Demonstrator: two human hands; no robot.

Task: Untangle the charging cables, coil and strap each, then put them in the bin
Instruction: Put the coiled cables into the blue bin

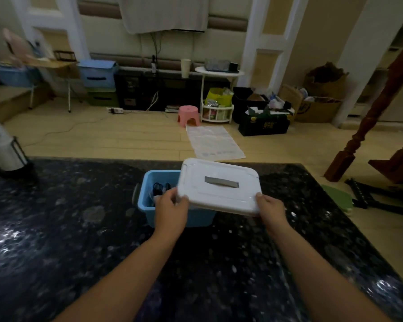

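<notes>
**Lid held over bin, offset to the right; cables inside**

The blue bin [172,214] stands on the dark speckled bench [56,228], near its far edge. Dark cables [159,187] lie inside, seen through the uncovered left part of the opening; whether each is coiled and strapped cannot be told from this view.

The white lid [219,185] is held above the bin, shifted to the right of it, so that it overhangs the bin's right side and leaves the left part open. Its long axis runs left to right, roughly in line with the bin's, with the near edge tipped slightly lower than the far one.

The left hand [171,205] has its grip closed on the lid's near-left corner, thumb on top, fingers beneath. The right hand [271,209] has its grip closed on the near-right corner in the same way. Both forearms reach straight forward from the body, well apart.

Judgement: the bin lies down and to the left of the lid. Seating it calls for a leftward shift, levelling, then lowering. The left hand is nearer the bin.
</notes>
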